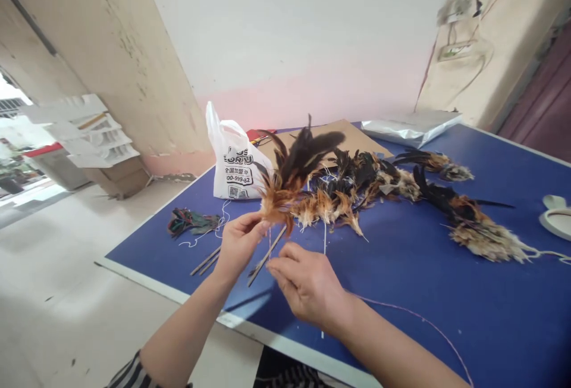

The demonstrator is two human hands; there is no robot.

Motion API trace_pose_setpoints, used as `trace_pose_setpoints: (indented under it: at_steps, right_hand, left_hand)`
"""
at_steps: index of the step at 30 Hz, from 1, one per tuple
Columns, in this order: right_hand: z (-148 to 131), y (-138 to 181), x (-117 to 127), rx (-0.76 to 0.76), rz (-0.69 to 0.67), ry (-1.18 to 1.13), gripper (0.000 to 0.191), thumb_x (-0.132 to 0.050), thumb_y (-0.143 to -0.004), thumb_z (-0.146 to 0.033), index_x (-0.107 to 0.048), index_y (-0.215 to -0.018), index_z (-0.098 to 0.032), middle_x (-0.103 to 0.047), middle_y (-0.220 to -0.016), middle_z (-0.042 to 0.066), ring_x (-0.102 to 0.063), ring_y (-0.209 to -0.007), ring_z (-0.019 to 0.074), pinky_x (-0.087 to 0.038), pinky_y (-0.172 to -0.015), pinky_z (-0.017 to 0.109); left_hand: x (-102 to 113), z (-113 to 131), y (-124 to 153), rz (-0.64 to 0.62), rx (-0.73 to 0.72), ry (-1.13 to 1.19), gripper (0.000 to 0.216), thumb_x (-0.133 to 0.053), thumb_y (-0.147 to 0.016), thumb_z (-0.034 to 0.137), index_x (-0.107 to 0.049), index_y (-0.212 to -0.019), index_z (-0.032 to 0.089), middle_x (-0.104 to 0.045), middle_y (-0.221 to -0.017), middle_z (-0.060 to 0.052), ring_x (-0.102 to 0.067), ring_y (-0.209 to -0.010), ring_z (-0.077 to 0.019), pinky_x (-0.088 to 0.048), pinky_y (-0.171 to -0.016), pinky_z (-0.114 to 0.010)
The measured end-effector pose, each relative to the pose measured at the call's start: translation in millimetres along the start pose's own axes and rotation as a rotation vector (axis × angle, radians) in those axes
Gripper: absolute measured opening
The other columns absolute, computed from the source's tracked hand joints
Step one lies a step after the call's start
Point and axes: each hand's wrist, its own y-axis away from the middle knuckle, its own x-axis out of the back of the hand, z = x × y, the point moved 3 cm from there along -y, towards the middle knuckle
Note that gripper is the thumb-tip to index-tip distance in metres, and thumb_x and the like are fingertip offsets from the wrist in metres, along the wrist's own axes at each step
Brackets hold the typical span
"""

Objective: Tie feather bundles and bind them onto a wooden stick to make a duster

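Note:
My left hand [243,239] pinches the lower end of a feather bunch [297,159], orange-brown at its base with long black plumes fanning up and to the right. Below and to the right of it, my right hand [310,281] is closed, thumb against fingers, on a thin string [270,245] that runs up toward the base of the bunch. A pinkish length of this string seems to trail off past my right forearm to the lower right. Just beyond my hands, thin grey sticks [263,260] lie on the blue table [401,310].
Behind the bunch stands a white plastic bag [236,165]. Several feather bunches [334,203] lie at the middle and right, one large with pale fluff [486,236]. Dark greenish feathers [191,221] are at left, brown cardboard [348,132] at the back, and a tape roll [557,218] at the right edge.

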Motion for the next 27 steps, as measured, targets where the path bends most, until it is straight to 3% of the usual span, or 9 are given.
trace_pose_setpoints:
  at_steps: [4,8,13,17,21,24,27]
  right_hand:
    - [-6.5,-3.0,8.3,-0.012,0.035,-0.136,0.02,-0.044,-0.085,-0.019,-0.064,-0.087,-0.021,-0.055,-0.102,0.007,-0.055,-0.085,0.0145,-0.043,-0.07,0.024]
    - [-3.1,-7.7,28.4,-0.066,0.109,-0.346,0.021,-0.045,-0.087,-0.021,-0.066,-0.084,-0.021,-0.058,-0.098,0.007,-0.052,-0.102,0.018,-0.042,-0.086,0.03]
    - [-5.9,-16.3,36.3,-0.148,0.043,-0.425,0.022,-0.047,-0.086,-0.022,-0.067,-0.076,-0.02,-0.062,-0.094,0.005,-0.058,-0.088,0.0164,-0.046,-0.077,0.03]
    - [-2.8,-33.6,46.6,-0.211,-0.033,-0.386,0.026,-0.045,-0.086,-0.02,-0.067,-0.073,-0.017,-0.064,-0.073,0.003,-0.058,-0.065,0.0129,-0.047,-0.065,0.026]
    - [16.7,-56.4,80.8,-0.275,-0.058,-0.13,0.022,-0.049,-0.081,-0.02,-0.068,-0.071,-0.015,-0.064,-0.075,0.004,-0.058,-0.068,0.0138,-0.043,-0.064,0.024]
    - [32.7,-72.8,100.6,-0.189,-0.046,0.072,0.022,-0.05,-0.08,-0.022,-0.068,-0.07,-0.016,-0.064,-0.071,0.003,-0.058,-0.068,0.0142,-0.041,-0.064,0.023]
    - [51.2,-82.2,96.1,-0.141,-0.058,0.155,0.02,-0.052,-0.079,-0.023,-0.069,-0.07,-0.016,-0.065,-0.068,0.002,-0.058,-0.065,0.0137,-0.041,-0.062,0.023]
  left_hand:
    - [-4.1,12.4,6.7,-0.02,-0.202,-0.186,0.015,-0.07,-0.063,0.017,-0.072,-0.076,0.021,-0.065,-0.077,-0.002,-0.054,-0.073,-0.014,-0.042,-0.071,-0.022]
    - [-0.1,19.8,9.0,-0.082,-0.292,-0.254,0.016,-0.067,-0.067,0.015,-0.072,-0.078,0.024,-0.065,-0.082,-0.004,-0.055,-0.078,-0.0164,-0.041,-0.078,-0.023]
    - [2.6,18.2,12.3,-0.173,-0.448,-0.467,0.019,-0.061,-0.073,0.018,-0.071,-0.088,0.024,-0.064,-0.084,-0.007,-0.056,-0.078,-0.0172,-0.041,-0.079,-0.026]
    - [-0.4,18.9,18.1,-0.411,-0.748,-0.933,0.026,-0.045,-0.082,0.016,-0.063,-0.1,0.019,-0.062,-0.082,-0.008,-0.053,-0.073,-0.0176,-0.044,-0.073,-0.031]
    - [8.5,29.0,19.2,-0.585,-1.054,-1.38,0.031,-0.036,-0.085,0.011,-0.054,-0.111,0.011,-0.06,-0.083,-0.011,-0.053,-0.073,-0.0187,-0.046,-0.065,-0.032]
    - [13.3,48.2,23.9,-0.765,-1.116,-1.392,0.032,-0.035,-0.086,0.011,-0.055,-0.109,0.012,-0.062,-0.084,-0.012,-0.055,-0.075,-0.0186,-0.047,-0.066,-0.032]
    - [10.1,75.7,35.6,-0.95,-1.045,-1.165,0.03,-0.039,-0.085,0.015,-0.06,-0.107,0.017,-0.064,-0.089,-0.013,-0.058,-0.079,-0.019,-0.048,-0.069,-0.033]
